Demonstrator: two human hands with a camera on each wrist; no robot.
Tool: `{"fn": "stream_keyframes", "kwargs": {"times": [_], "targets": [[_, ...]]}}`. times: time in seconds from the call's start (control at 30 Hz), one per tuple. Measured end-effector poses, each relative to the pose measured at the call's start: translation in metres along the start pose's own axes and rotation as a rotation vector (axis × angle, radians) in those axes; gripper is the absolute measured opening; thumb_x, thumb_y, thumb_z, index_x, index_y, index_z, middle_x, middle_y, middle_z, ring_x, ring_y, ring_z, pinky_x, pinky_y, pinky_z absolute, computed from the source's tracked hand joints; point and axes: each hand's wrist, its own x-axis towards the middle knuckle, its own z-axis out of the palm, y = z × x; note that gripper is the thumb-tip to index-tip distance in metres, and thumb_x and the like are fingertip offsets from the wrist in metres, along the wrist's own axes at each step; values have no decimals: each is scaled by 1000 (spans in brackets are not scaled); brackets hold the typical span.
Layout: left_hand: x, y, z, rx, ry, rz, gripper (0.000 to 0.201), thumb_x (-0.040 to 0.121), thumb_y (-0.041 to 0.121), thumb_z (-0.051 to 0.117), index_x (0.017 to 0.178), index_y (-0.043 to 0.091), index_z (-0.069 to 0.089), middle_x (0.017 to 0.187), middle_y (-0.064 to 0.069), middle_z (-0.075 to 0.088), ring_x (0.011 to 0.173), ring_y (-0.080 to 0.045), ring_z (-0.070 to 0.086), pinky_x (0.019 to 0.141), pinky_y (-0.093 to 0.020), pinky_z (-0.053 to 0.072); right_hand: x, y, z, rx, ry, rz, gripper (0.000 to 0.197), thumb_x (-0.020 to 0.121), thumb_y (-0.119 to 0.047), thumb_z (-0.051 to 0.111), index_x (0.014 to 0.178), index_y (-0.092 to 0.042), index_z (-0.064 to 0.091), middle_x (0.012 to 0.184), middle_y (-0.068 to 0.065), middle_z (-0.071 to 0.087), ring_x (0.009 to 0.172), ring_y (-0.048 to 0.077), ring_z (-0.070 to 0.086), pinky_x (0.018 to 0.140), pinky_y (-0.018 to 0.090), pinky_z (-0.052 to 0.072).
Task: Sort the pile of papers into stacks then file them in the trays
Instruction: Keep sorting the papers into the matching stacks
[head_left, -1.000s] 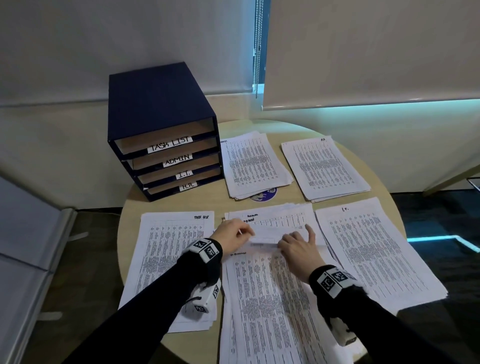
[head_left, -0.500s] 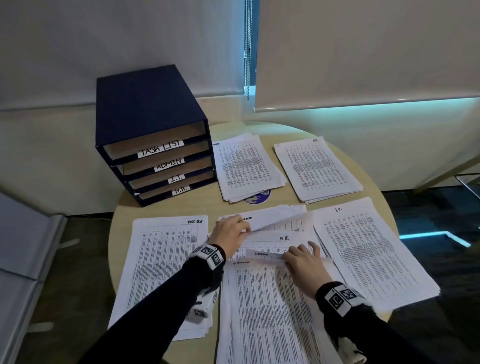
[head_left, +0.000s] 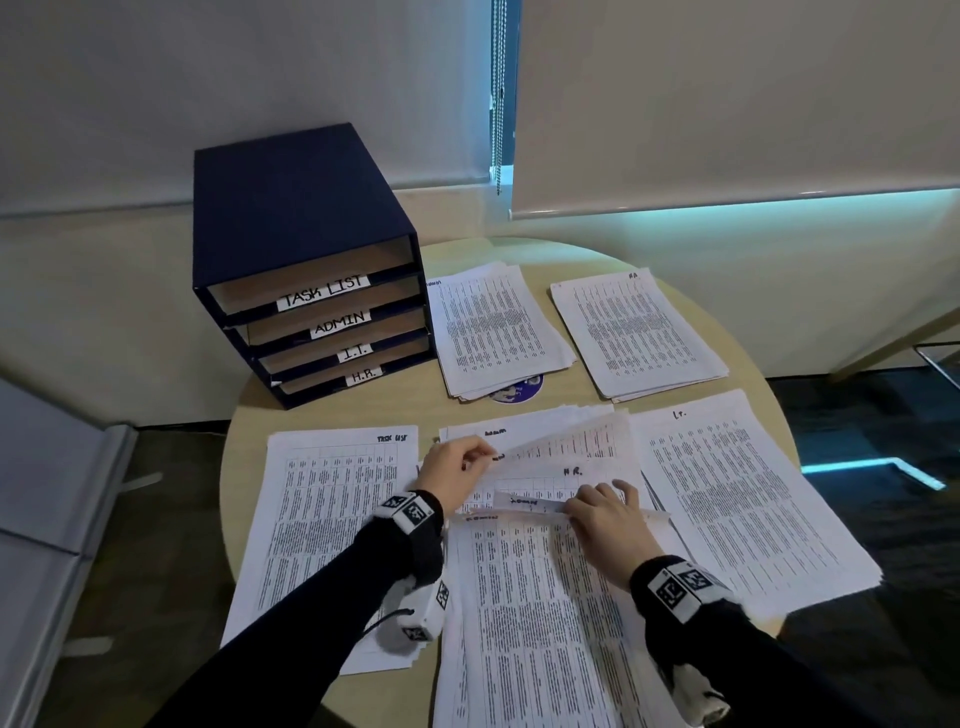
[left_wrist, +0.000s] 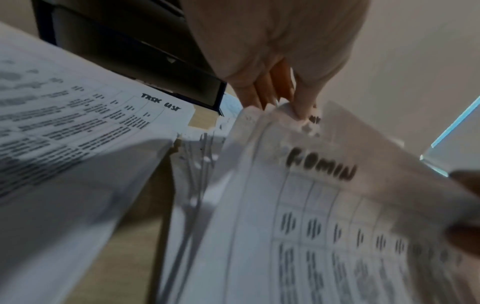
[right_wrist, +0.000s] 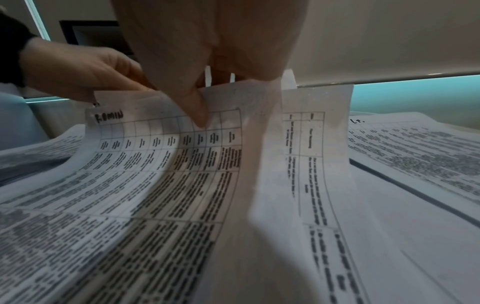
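Plainly, trays read TASK LIST, ADMIN, I.T., H.R

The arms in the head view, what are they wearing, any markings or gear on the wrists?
Both arms wear long black sleeves. Each wrist carries a white band with black square tag markers: the left band, the right band. A white camera unit bearing the same markers hangs under the left wrist, with a thin black cord. Both hands are bare.
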Motion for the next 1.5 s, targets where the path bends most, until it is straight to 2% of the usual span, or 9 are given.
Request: {"fn": "stream_keyframes", "kwargs": {"times": [0.13, 0.27, 0.47, 0.73, 0.87, 0.93, 1.07, 1.27, 1.5], "targets": [[10, 8, -7, -133, -49, -121, 20, 94, 8, 55, 97, 21, 70, 100, -2, 67, 91, -17, 62, 78, -22, 45, 1, 1, 2, 9, 45, -10, 34, 51, -20, 90, 71, -33, 67, 66, -15, 56, 63, 7, 59, 74, 42, 54], [15, 13, -13, -135, -135, -154, 29, 93, 4, 49, 105, 22, 69, 86, 3, 61, 55, -8, 46, 47, -11, 35, 1, 1, 4, 33, 104, -9, 32, 53, -21, 90, 71, -33, 66, 67, -16, 58, 69, 10, 61, 76, 46, 54], [13, 17, -18, -216, -207, -209, 12, 78, 5, 76, 86, 14, 72, 74, -1, 62, 59, -10, 53, 53, -22, 46, 8, 0, -1, 90, 169, -30, 25, 57, -20, 87, 70, -31, 68, 72, -13, 68, 104, 21, 66, 95, 69, 35], [15, 35, -31, -168, -267, -284, 17, 82, 6, 74, 95, 13, 67, 76, -2, 57, 62, -15, 51, 49, -20, 44, 12, -6, 0, 173, 140, -66, 25, 61, -18, 86, 76, -30, 70, 78, -11, 69, 102, 21, 66, 98, 68, 30], [14, 46, -41, -397, -303, -441, 15, 86, 1, 68, 96, 9, 59, 75, -7, 56, 39, -7, 45, 41, -19, 38, 14, -7, -7, 194, 116, -62, 24, 60, -16, 84, 74, -29, 69, 79, -11, 70, 106, 21, 64, 100, 67, 24], [15, 48, -42, -348, -213, -415, 16, 88, 3, 65, 102, 9, 59, 86, -7, 58, 44, -5, 50, 46, -21, 41, 14, -6, -9, 200, 72, -53, 23, 62, -18, 84, 76, -30, 69, 81, -12, 70, 105, 22, 64, 101, 67, 24], [11, 62, -41, 303, 56, 79, 9, 98, 16, 52, 103, 14, 59, 99, -2, 65, 74, -19, 62, 63, -27, 53, 11, -5, -11, 215, -21, -45, 20, 67, -21, 81, 81, -31, 70, 85, -13, 70, 107, 20, 63, 103, 67, 25], [16, 86, -81, 424, 402, 652, 27, 94, 19, 43, 102, 5, 64, 88, -7, 69, 50, -15, 59, 49, -29, 56, 6, -3, -14, 323, -115, -12, 24, 86, -7, 60, 95, -29, 65, 89, -14, 61, 96, 15, 56, 111, 53, 21], [31, 106, -166, -137, 709, 405, 6, 93, 13, 59, 96, 16, 64, 87, 3, 65, 71, -9, 62, 61, -18, 53, -16, 10, -45, 730, 55, 94, 28, 78, -15, 46, 100, -32, 39, 83, -19, 52, 85, -11, 52, 100, 29, 22]]}}
